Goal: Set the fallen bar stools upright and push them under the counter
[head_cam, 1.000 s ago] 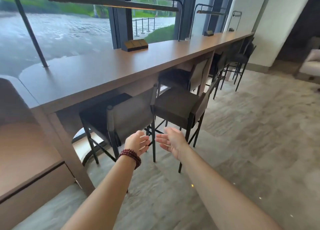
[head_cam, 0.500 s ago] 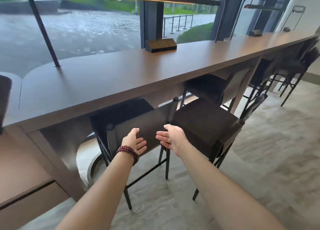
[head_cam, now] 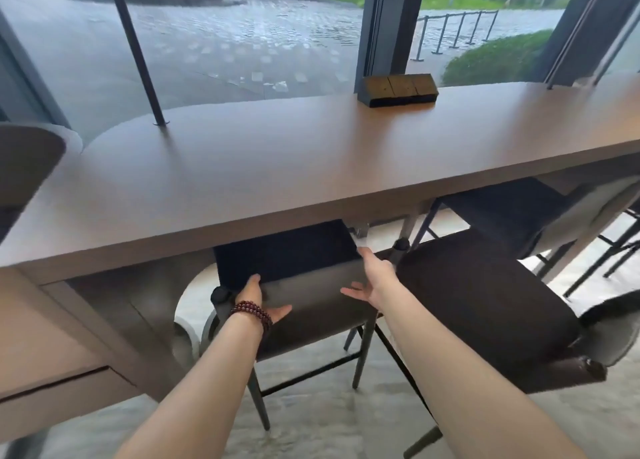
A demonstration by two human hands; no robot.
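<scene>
The nearest bar stool (head_cam: 311, 296) stands upright, its dark seat (head_cam: 284, 251) partly beneath the brown counter (head_cam: 277, 168). My left hand (head_cam: 258, 297), with a bead bracelet on the wrist, holds the left end of its grey backrest, fingers over the top edge. On the right end sits my right hand (head_cam: 370, 278), fingers over the top and thumb spread on the rear face. A second stool (head_cam: 478, 303) stands upright to the right, its seat out from the counter. A third stool (head_cam: 512, 209) sits under the counter behind it.
A dark box with wooden blocks (head_cam: 398, 90) rests on the counter by the window. A thin black pole (head_cam: 138, 50) rises from the counter at the left. A rounded grey shape (head_cam: 27, 168) is at the far left. More stool legs (head_cam: 616, 247) show at the right.
I have moved closer to the counter. Both hands went forward from free air onto the nearest stool's backrest, and the stool sits deeper under the counter.
</scene>
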